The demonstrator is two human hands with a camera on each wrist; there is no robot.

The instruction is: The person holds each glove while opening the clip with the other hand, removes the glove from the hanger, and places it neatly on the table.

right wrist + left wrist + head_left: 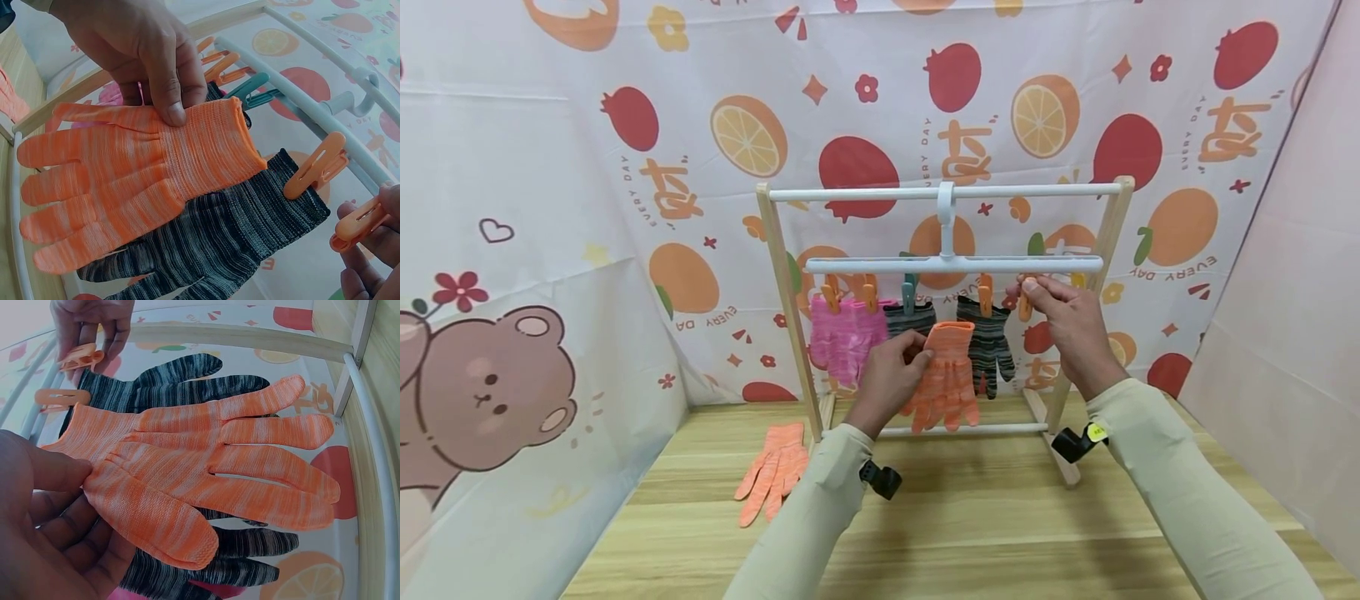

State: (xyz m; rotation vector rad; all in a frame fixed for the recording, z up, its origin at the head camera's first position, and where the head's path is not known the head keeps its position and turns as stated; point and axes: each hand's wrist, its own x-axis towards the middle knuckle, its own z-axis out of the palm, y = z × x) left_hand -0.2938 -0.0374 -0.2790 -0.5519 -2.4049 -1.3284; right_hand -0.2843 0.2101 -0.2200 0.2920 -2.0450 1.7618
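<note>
My left hand (891, 375) pinches an orange knitted glove (951, 375) by the side of its cuff, thumb on the near face, fingers of the glove hanging down. It hangs in front of a black-and-grey striped glove (250, 219), partly covering it in the right wrist view. My right hand (1075, 329) pinches an orange clothespin (359, 225) just below the right part of the white hanger (880, 265). Another orange clothespin (315, 165) grips the striped glove's cuff. Nothing sits in the jaws of the clothespin in my right hand.
A wooden rack (790, 308) with white rods carries the hanger. Pink gloves (848, 333) and a second dark striped glove (910, 318), under a teal clothespin (909, 293), hang on the left. A loose orange glove (772, 471) lies on the wooden table (970, 533).
</note>
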